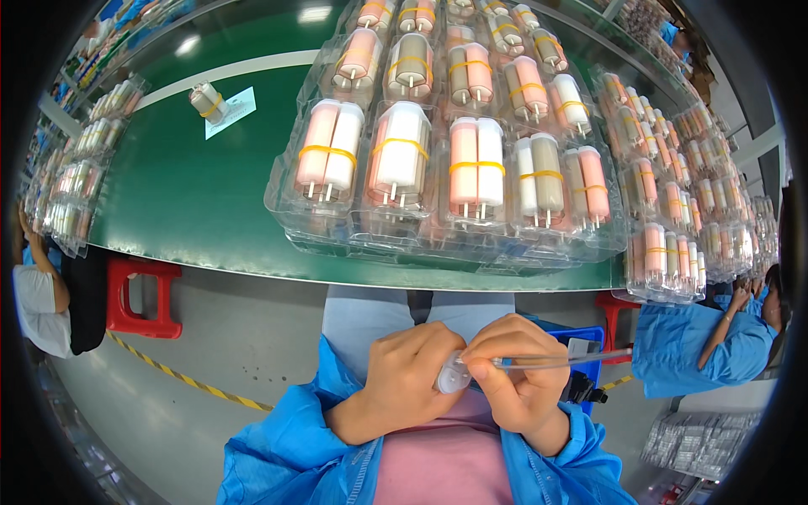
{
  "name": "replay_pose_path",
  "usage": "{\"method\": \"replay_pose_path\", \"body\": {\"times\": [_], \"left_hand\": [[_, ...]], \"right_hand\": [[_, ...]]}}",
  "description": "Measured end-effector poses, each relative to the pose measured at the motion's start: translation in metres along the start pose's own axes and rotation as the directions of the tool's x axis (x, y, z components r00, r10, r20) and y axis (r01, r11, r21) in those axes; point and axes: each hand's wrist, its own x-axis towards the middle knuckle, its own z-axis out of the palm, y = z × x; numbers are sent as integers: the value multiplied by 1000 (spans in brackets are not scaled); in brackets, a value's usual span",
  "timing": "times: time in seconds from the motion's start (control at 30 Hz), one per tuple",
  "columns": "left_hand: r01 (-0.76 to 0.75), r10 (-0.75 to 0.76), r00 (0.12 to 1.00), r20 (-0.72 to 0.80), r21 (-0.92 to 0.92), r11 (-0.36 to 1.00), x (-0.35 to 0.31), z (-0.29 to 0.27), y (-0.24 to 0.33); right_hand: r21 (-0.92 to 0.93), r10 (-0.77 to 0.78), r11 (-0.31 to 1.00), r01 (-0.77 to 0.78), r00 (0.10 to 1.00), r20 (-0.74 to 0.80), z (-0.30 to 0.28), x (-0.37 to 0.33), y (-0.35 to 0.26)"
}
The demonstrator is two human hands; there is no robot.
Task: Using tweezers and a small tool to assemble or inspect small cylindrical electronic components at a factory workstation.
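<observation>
Low in front of my body, my left hand (410,370) is closed around a small whitish translucent piece with a rounded end (453,377); the fingers hide the rest of it. Pinched in my right hand (520,370) is a thin, pen-like translucent stick (568,361), bluish near the fingers, its shaft pointing off to the right. My right fingertips meet the whitish piece at its upper edge. Whether the stick's tip touches it, I cannot tell. Both hands are over my lap, short of the green table (202,202).
Stacked clear plastic trays (362,220) hold pink, white and grey cylinders banded in yellow; more trays (673,194) stand at right. One banded bundle (207,101) and a paper slip (231,112) lie at left. A blue bin (585,370), red stools (143,299) and co-workers (703,345) are nearby.
</observation>
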Motion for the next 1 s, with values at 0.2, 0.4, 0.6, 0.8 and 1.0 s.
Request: {"method": "replay_pose_path", "body": {"times": [0.2,0.4,0.6,0.8,1.0], "left_hand": [[36,-34,999,19,-91,995,1,-4,3],[112,-106,993,43,-205,972,0,-3,2],[109,-104,994,39,-196,974,0,-4,3],[90,-88,996,22,-181,979,1,-5,5],[67,-68,998,2,-170,983,2,-4,5]], "right_hand": [[305,169,939,-158,986,-9,-2,5,-2],[341,99,938,-65,992,-83,-1,-9,4],[187,-15,982,36,994,-112,3,-6,2],[69,-77,994,84,992,-97,3,-5,1],[0,-103,995,103,992,-74,3,-3,-2]]}}
